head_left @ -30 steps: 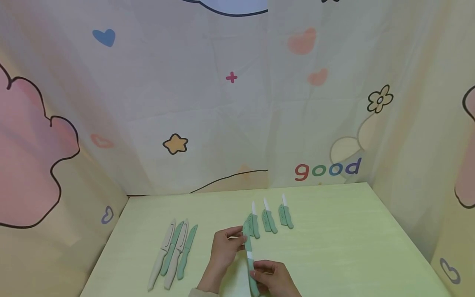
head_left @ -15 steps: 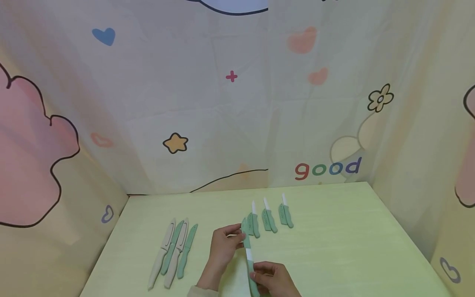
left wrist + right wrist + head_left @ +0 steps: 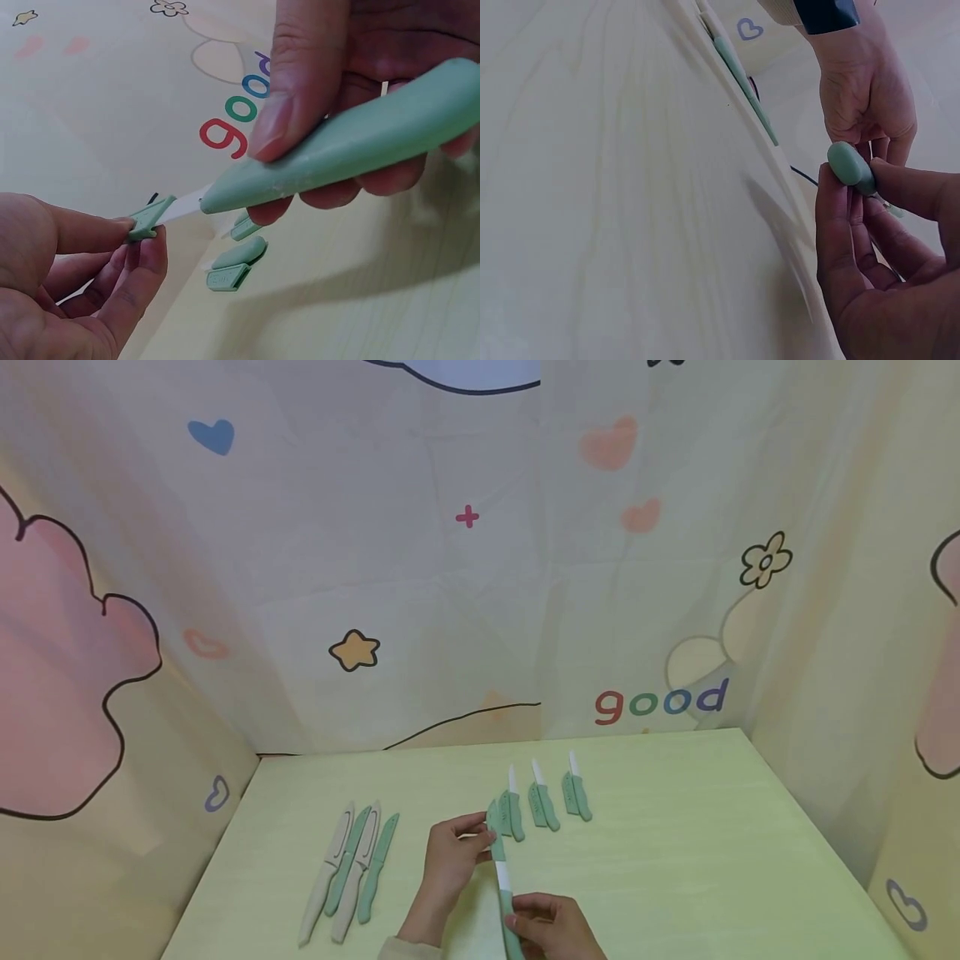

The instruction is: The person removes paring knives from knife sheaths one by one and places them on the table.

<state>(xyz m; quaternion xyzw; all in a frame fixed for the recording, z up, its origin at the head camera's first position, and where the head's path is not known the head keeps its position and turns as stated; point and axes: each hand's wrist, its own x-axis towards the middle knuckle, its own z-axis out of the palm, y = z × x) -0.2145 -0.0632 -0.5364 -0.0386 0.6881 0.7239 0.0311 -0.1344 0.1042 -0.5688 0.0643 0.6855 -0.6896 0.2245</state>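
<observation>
A green-handled knife (image 3: 507, 914) is held between both hands over the table's front middle. My left hand (image 3: 450, 860) pinches its green sheath (image 3: 492, 820) between thumb and fingers. My right hand (image 3: 558, 928) grips the handle, thumb on its side, as the left wrist view shows close up. Between handle and sheath a strip of white blade (image 3: 184, 207) lies bare; the tip is hidden inside the sheath. In the right wrist view the rounded handle end (image 3: 845, 163) points toward the camera.
Beyond the hands, three small green knives (image 3: 576, 793) with bare white blades lie in a row, each beside its sheath. At left, two beige knives (image 3: 322, 885) and two green knives (image 3: 371, 893) lie sheathed. A printed curtain (image 3: 420, 568) encloses the table (image 3: 712, 843).
More white blade shows between handle and sheath than a second ago. The sheath has shifted slightly away and left in the head view; the other knives lie as before.
</observation>
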